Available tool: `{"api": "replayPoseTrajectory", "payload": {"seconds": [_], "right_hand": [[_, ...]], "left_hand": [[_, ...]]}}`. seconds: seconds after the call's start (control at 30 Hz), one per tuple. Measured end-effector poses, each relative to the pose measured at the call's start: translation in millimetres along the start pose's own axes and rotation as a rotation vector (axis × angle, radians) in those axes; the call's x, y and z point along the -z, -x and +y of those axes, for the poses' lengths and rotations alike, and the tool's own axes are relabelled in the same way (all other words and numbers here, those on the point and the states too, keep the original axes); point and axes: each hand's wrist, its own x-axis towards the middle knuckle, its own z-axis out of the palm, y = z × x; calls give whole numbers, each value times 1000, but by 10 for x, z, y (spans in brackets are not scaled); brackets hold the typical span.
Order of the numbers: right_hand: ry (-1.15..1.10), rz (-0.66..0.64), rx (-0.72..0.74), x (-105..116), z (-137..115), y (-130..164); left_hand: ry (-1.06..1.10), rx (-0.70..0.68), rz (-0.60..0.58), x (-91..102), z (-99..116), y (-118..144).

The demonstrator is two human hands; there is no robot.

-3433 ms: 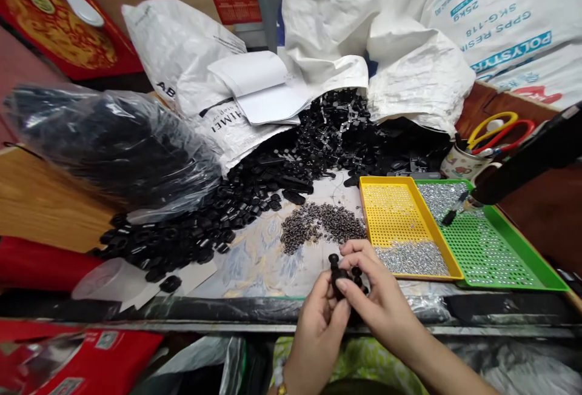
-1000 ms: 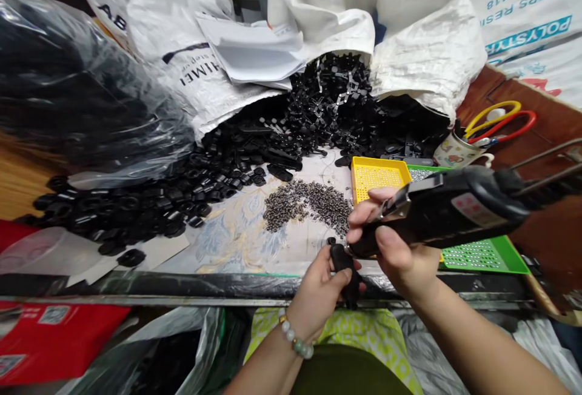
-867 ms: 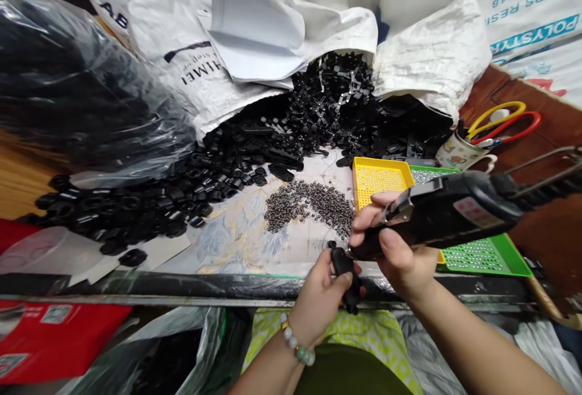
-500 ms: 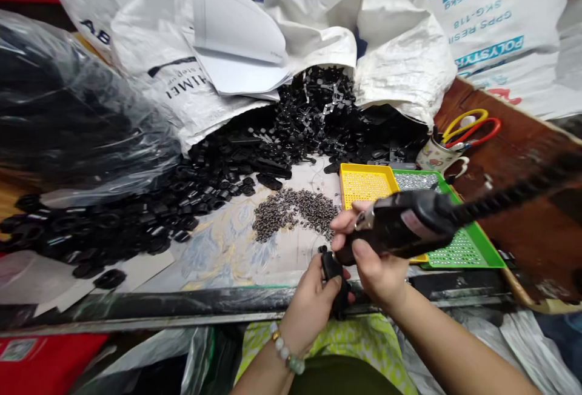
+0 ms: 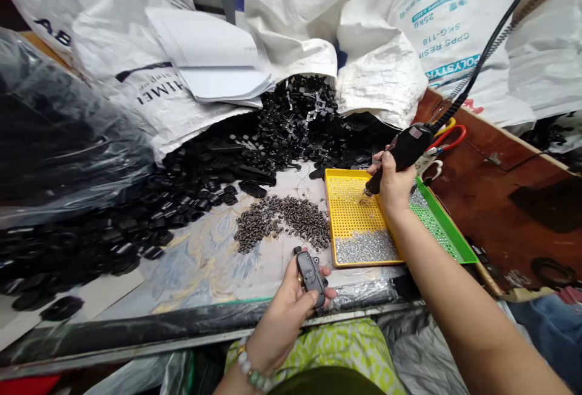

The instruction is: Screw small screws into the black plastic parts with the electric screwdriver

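Head view | our left hand [image 5: 284, 313] grips black casing [image 5: 311, 274] at near table edge | our right hand [image 5: 394, 184] clasps electric screwdriver [image 5: 400, 151]; it has swung from the casing to yellow tray [image 5: 350, 216], tip over the screws [image 5: 366, 248] | we judge a fresh screw being collected.

Black key-fob shell [image 5: 311, 275] held; screwdriver [image 5: 400, 151] over yellow tray [image 5: 339, 183].

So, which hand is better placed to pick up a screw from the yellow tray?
Right. The right hand holds the driver tip-down over the yellow tray; the left hand is occupied gripping the black part.
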Motion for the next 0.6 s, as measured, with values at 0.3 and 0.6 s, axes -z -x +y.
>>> {"api": "replayPoseTrajectory", "payload": {"seconds": [0.3, 0.6], "right_hand": [[52, -30, -2, -20, 113, 57], [-75, 11, 23, -46, -220, 97]], "left_hand": [[39, 42, 28, -30, 46, 2], [51, 40, 63, -57, 20, -3]]}}
